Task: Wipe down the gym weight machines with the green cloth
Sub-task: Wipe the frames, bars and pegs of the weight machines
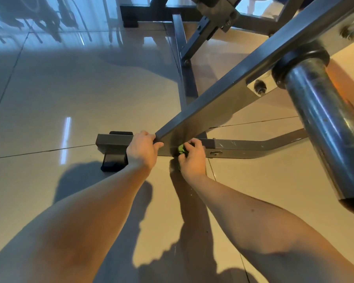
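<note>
Landmark: the joint where the diagonal beam (233,88) lands on the base bar (249,148). All positions are relative to it.

Right hand (192,159): just right of the joint, fingers curled round the bunched green cloth (180,149), pressing it to the bar's front face at the beam's foot. Only a small green patch shows. A bit may hang below the bar, but it's too dark there to be sure.

Left hand (143,149): just left of the joint, fingers hooked over the beam's lower edge. It grips bare metal, no cloth. Looks like bracing.

Geometry that matters:
- Beam's long axis runs from the joint up and right, away from the person, toward the plate peg (325,129).
- Bar's axis runs left-right through the joint. The left stub ends at the rubber foot (114,162), beyond the left hand. The right run passes a bolt (216,153), then bends off.
- The cloth is on the right side, so the right run and the beam face are the near reach. The left stub is blocked by the bracing hand.

My read: mid-wipe at the joint. The next stroke should follow an axis, rightward or up-beam. The bolt head could snag the cloth.
</note>
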Demonstrator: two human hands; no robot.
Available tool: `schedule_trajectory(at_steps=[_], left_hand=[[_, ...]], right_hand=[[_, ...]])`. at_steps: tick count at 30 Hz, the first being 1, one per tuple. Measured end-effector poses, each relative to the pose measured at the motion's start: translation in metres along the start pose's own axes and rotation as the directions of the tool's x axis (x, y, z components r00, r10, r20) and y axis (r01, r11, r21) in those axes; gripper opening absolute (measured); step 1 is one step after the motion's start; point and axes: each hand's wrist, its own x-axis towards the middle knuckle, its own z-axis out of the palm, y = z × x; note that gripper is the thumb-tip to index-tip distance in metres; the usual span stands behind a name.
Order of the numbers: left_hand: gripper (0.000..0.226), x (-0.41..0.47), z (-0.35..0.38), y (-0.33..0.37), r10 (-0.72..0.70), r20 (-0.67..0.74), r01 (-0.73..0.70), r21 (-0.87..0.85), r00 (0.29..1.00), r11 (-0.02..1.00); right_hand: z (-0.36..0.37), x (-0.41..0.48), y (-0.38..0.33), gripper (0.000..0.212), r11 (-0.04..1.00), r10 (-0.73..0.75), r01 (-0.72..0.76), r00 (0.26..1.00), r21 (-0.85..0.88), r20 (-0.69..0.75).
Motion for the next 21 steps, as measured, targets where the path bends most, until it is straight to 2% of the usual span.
schedule_trajectory(at_steps=[3,6,7,9,10,12,16,21], left_hand=[[0.044,-0.004,-0.004,0.005,-0.026,0.018,0.026,-0.001,0.999,1.0],[0.047,-0.025,-0.011,0.007,-0.058,0.05,0.06,-0.051,0.997,0.997],[0.045,-0.035,-0.014,0.007,-0.08,0.092,0.087,-0.073,0.993,0.994],[0.027,-0.059,-0.025,0.01,-0.14,0.281,0.188,-0.15,0.949,0.971],[0.02,-0.074,-0.038,0.016,-0.177,0.405,0.285,-0.224,0.897,0.932],[0.026,-0.104,-0.072,0.03,-0.221,0.58,0.478,-0.337,0.784,0.811],[0.022,-0.155,-0.16,0.051,-0.243,0.659,0.605,-0.399,0.712,0.689],[0.031,-0.188,-0.287,0.089,-0.239,0.74,0.73,-0.454,0.628,0.512]], right_hand=[[-0.028,-0.002,0.003,0.021,1.0,-0.003,0.0,0.993,0.031,0.121],[-0.049,-0.033,-0.009,0.02,0.973,0.085,-0.119,0.981,0.196,0.172],[-0.052,-0.047,-0.013,0.022,0.955,0.123,-0.167,0.975,0.247,0.183],[-0.062,-0.078,-0.024,0.03,0.925,0.167,-0.223,0.966,0.308,0.2],[-0.07,-0.095,-0.033,0.034,0.912,0.175,-0.239,0.962,0.333,0.209],[-0.093,-0.126,-0.058,0.036,0.887,0.199,-0.273,0.954,0.372,0.225],[-0.15,-0.173,-0.123,0.041,0.842,0.238,-0.35,0.924,0.41,0.3],[-0.246,-0.205,-0.213,0.035,0.804,0.245,-0.376,0.915,0.461,0.32]])
